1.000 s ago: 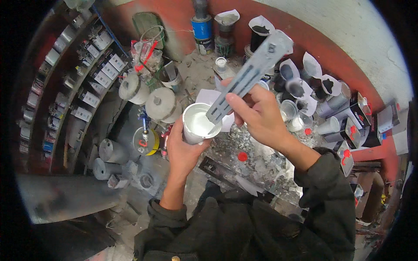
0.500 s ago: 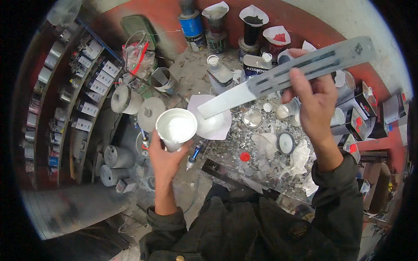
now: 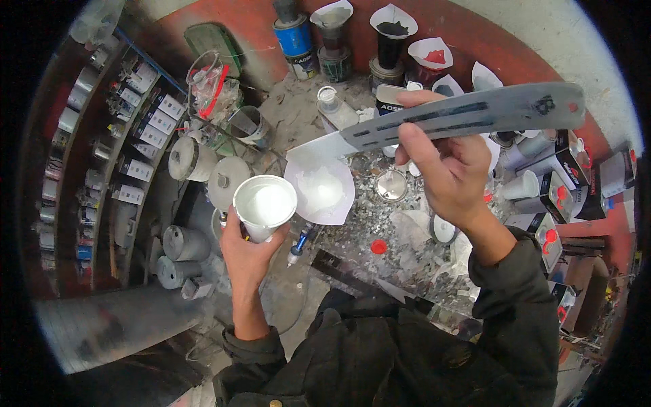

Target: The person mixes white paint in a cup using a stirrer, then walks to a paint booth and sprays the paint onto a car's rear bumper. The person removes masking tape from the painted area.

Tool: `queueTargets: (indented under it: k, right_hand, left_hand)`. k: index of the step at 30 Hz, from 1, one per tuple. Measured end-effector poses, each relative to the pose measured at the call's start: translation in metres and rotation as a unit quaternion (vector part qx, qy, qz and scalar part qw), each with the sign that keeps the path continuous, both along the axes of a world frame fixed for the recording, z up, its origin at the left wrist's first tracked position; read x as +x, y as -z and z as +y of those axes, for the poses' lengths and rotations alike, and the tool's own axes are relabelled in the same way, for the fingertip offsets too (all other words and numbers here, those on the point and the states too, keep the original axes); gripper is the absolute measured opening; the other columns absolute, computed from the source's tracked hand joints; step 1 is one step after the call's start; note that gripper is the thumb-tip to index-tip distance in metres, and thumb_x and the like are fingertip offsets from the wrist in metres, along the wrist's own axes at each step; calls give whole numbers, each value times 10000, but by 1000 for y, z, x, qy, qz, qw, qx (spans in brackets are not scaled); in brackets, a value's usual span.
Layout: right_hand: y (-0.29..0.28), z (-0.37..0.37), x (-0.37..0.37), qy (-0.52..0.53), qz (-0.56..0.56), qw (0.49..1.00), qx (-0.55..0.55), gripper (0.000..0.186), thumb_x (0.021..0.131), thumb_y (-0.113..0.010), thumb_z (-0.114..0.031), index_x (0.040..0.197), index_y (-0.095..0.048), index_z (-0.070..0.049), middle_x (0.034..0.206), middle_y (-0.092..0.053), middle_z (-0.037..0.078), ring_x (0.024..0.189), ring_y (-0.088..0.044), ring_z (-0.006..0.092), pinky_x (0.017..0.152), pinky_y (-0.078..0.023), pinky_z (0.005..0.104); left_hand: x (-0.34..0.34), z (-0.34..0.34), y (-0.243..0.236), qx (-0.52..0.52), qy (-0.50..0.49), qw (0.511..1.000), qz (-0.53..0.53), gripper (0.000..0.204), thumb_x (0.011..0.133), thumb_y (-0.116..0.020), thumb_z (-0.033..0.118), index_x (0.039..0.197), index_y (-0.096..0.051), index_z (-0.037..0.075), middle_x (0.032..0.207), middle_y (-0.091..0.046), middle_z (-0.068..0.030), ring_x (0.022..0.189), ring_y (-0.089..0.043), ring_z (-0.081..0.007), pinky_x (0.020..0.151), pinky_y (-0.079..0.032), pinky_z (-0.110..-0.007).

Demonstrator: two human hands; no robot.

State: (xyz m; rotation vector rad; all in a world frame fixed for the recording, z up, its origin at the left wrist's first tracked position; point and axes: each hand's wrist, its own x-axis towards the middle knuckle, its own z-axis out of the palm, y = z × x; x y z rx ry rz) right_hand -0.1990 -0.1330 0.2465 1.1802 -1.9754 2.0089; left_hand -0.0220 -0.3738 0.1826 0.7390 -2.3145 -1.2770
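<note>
My left hand [image 3: 245, 252] grips a white plastic cup [image 3: 264, 205] with white paint inside, held upright over the bench's left part. My right hand [image 3: 451, 169] holds a long flat grey stirring stick [image 3: 468, 117] nearly level, its white-coated tip pointing left above a white paper cone filter [image 3: 320, 190]. Stick and cup are apart. Dark sleeves cover both forearms.
The paint-crusted workbench [image 3: 298, 115] carries a blue can [image 3: 296, 37], paper cone filters on tins [image 3: 392, 27], a small clear bottle [image 3: 332, 105], lids, a red cap [image 3: 378, 246] and boxes at the right [image 3: 563, 197]. Shelves of small labelled tins [image 3: 146, 129] curve along the left. Grey cans [image 3: 183, 243] lie below.
The stick came out of the cup and swung up to the right until nearly level. My left hand carried the cup down and to the left, away from the stick.
</note>
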Motion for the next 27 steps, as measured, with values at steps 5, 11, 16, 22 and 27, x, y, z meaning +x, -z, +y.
queueTargets:
  k: [5,11,16,22,27]
  right_hand:
    - [3,16,-7,17,24,1000,-3,244,982,-580,3,1218,-569,66,1317,-584,164,774,-648,137,675,-540,255]
    - [5,30,-6,49,-15,998,-30,274,985,-592,-18,1243,-583,72,1265,-613,144,767,-648,127,674,-532,246]
    - [7,33,-6,42,-12,999,-30,281,989,-591,-23,1253,-580,73,1271,-610,141,763,-644,124,673,-530,245]
    - [9,34,-7,36,-12,999,-33,287,988,-596,-36,1252,-578,75,1286,-601,142,762,-644,124,667,-525,244]
    - [6,34,-7,48,-13,997,-55,286,988,-595,-41,1245,-579,82,1275,-606,150,745,-645,127,661,-522,244]
  left_hand:
    - [-1,0,1,-57,12,998,-8,646,667,-878,196,1223,-605,15,1065,-707,-127,959,-681,-206,850,-530,-348]
    - [-9,7,-15,-103,24,992,-70,637,696,-860,164,1253,-602,-3,1091,-700,-137,979,-661,-181,869,-528,-347]
    - [-11,9,-18,-170,18,981,-88,644,661,-842,152,1248,-617,17,1110,-692,-170,990,-678,-266,870,-531,-392]
    - [-12,9,-19,-225,20,971,-75,685,626,-825,148,1270,-611,52,1141,-665,-187,1027,-664,-362,887,-519,-428]
    - [-15,6,-20,-237,26,968,-83,682,627,-812,135,1274,-610,59,1129,-662,-173,1011,-659,-361,875,-517,-430]
